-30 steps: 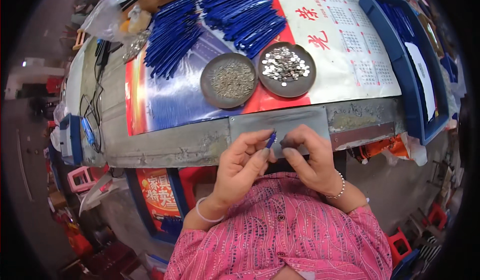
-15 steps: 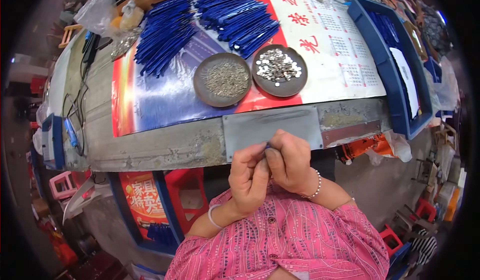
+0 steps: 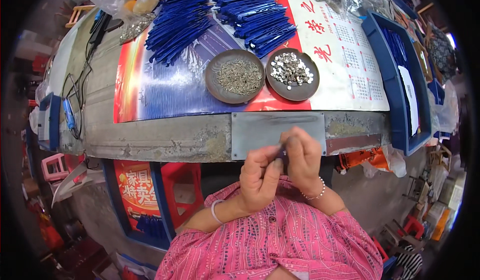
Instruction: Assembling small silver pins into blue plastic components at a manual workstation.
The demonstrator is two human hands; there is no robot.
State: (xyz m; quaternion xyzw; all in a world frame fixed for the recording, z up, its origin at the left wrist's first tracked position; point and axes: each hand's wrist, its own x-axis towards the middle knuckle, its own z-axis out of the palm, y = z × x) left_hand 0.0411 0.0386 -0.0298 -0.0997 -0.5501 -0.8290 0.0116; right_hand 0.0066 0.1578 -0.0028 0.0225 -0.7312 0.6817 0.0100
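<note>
The left hand [image 3: 260, 177] had its thumb and fingertips clamped on a small dark blue piece [image 3: 283, 156], mostly hidden by the fingers. To its right, the right hand [image 3: 304, 160] had its thumb and fingers drawn together against that piece; whether it gripped anything else could not be told. Both met over the near edge of a grey plate [image 3: 255, 135] on the worktable [image 3: 150, 142].

At the far left stood a small blue bin [image 3: 48, 122], with a blue-handled tool [image 3: 69, 114] and its dark cord just beside it. Farther right, two bunches of blue strips, one [image 3: 177, 27] left of the other [image 3: 255, 17], lay on a printed sheet [image 3: 150, 92]. Nearer the hands, a dark dish [image 3: 212, 82] of thin metal pins [image 3: 239, 76] sat left of another dish [image 3: 295, 94] of shiny silver discs [image 3: 290, 70]. At the right, a long blue crate [image 3: 395, 105] held more blue strips and a white paper [image 3: 409, 97].
</note>
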